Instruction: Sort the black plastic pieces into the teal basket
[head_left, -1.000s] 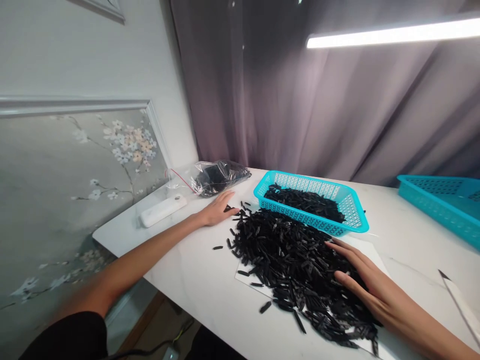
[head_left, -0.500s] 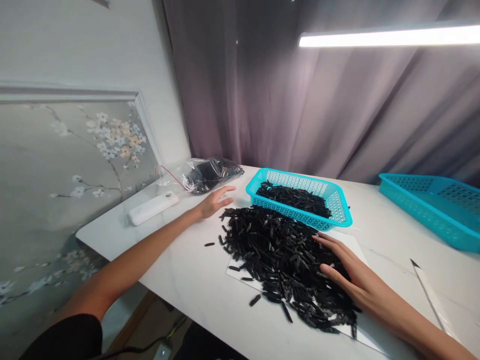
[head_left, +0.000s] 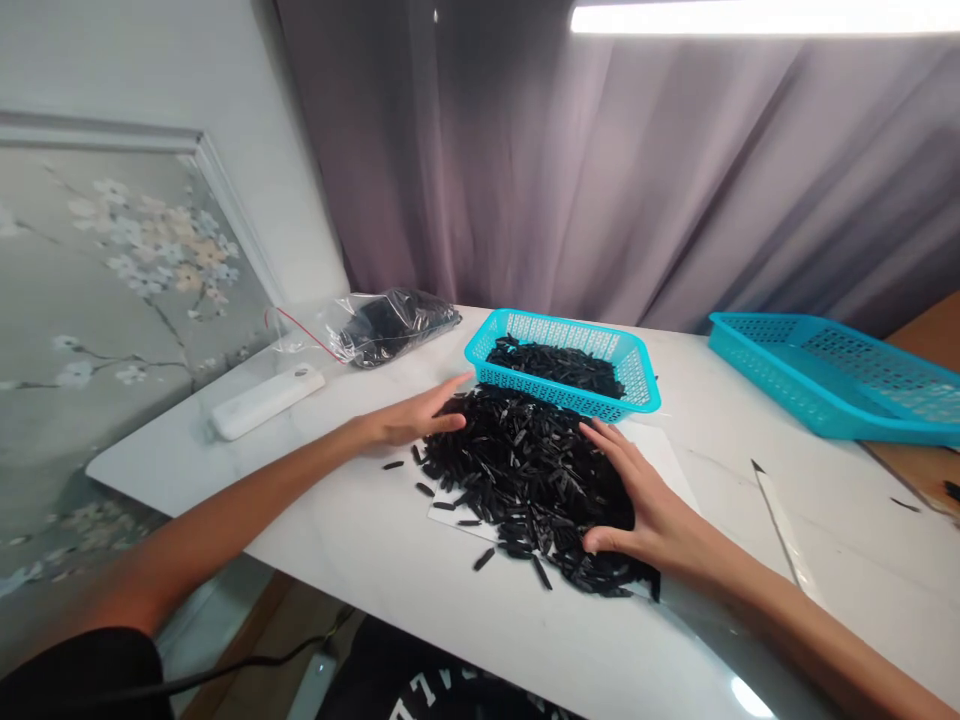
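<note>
A heap of small black plastic pieces (head_left: 525, 475) lies on a white sheet (head_left: 660, 455) on the white table (head_left: 360, 545). My left hand (head_left: 412, 415) lies flat and open against the heap's left edge, fingers stretched toward it. My right hand (head_left: 645, 500) is open too, cupped against the heap's right side with fingers spread over the pieces. Behind the heap stands a turquoise basket (head_left: 637, 375) partly filled with the same black pieces (head_left: 555, 362).
A clear bag of black parts (head_left: 390, 322) and a white oblong device (head_left: 266, 400) lie at the back left. A second turquoise basket (head_left: 832, 375) stands at the right. A thin white strip (head_left: 784, 525) lies right of the sheet. Loose pieces (head_left: 484, 558) dot the table's front.
Both hands have pushed inward, gathering the spread pieces into a tighter heap. My left hand moved right to the heap's edge; my right hand moved left. The camera has tilted and shifted.
</note>
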